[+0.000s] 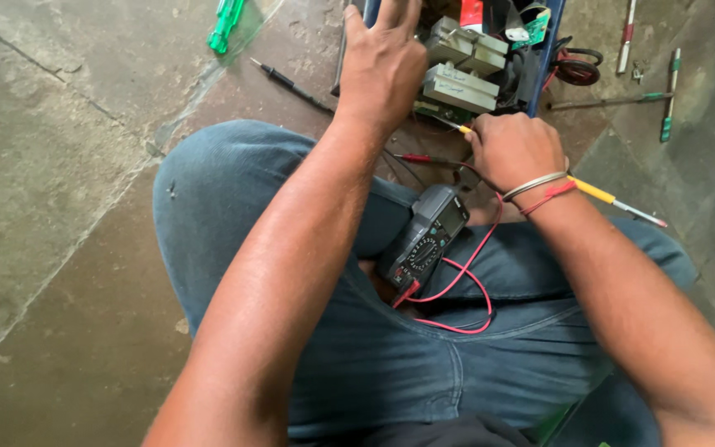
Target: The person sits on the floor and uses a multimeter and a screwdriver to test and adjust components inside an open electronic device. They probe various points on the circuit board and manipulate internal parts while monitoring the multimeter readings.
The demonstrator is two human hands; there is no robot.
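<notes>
My left hand (381, 62) reaches forward and rests on the edge of an opened electrical unit (465, 74) with grey transformers and circuit boards on the floor. My right hand (513, 149) is closed around a yellow-handled tool (593, 192) whose tip points into the unit's near side. A dark grey multimeter (425, 236) lies on my lap between my jeans-clad legs, its red lead (457, 302) looping over my thigh. A red probe (419, 158) lies on the floor just before the unit.
A green screwdriver (225, 23) lies at the far left on the stone floor. A black probe (291, 84) lies left of the unit. Green-banded tools (668, 95) and a thin rod (625, 37) lie at the right. Coiled red and black wire (577, 68) sits beside the unit.
</notes>
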